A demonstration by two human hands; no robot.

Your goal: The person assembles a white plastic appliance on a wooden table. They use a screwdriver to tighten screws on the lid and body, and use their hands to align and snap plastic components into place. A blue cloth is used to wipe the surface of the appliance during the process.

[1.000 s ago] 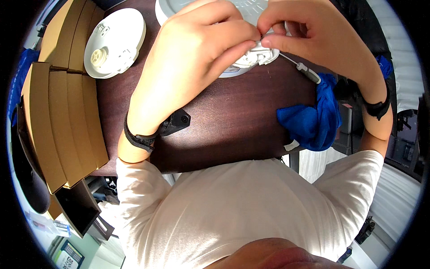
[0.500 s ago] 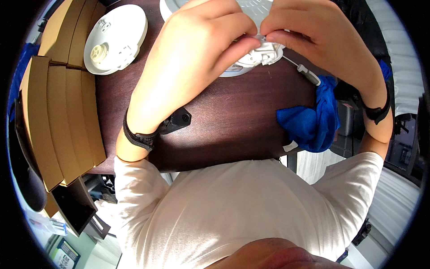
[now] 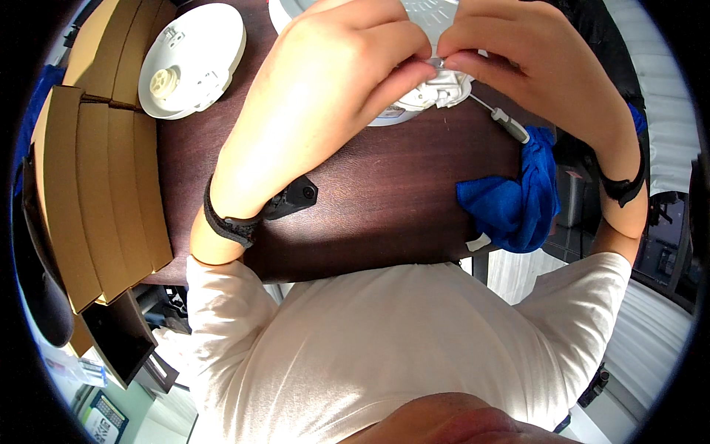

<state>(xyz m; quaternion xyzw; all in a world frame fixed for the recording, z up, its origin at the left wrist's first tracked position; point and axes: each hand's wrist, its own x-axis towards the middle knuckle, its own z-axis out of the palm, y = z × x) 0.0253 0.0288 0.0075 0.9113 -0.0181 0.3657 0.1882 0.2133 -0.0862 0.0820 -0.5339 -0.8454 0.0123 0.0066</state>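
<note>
Barely anything has shifted in the last second: both hands stay pinched together at the same spot, and the view has only tilted a touch. Landmark is the round white plastic housing (image 3: 425, 92) at the far edge of the table (image 3: 384, 192).

Left hand (image 3: 333, 81) is curled over the housing from the left, fingertips closed on a small pale part at its near rim. Right hand (image 3: 532, 63) comes in from the right, fingertips pinched on that same small part, touching the left fingertips. I can't tell what the part is; it's mostly hidden by the fingers.

Housing: one, moulded white plastic, ribbed or slotted top, a tabbed clip block on the near edge. Its interior is out of sight.

Left of the housing: one more white plastic disc (image 3: 194, 59), shallow dish shape, open side up, with a cream-coloured round hub inside.

Just right of the housing: one slim screwdriver (image 3: 503, 118), metal shaft, grey handle, lying flat, its handle end on one crumpled blue cloth (image 3: 514, 196).

Near side of the housing: one small black block (image 3: 292, 198) by my left wrist.

Far left: a row of flat brown cardboard boxes (image 3: 89, 185), matte.

Table is dark wood, smooth.
</note>
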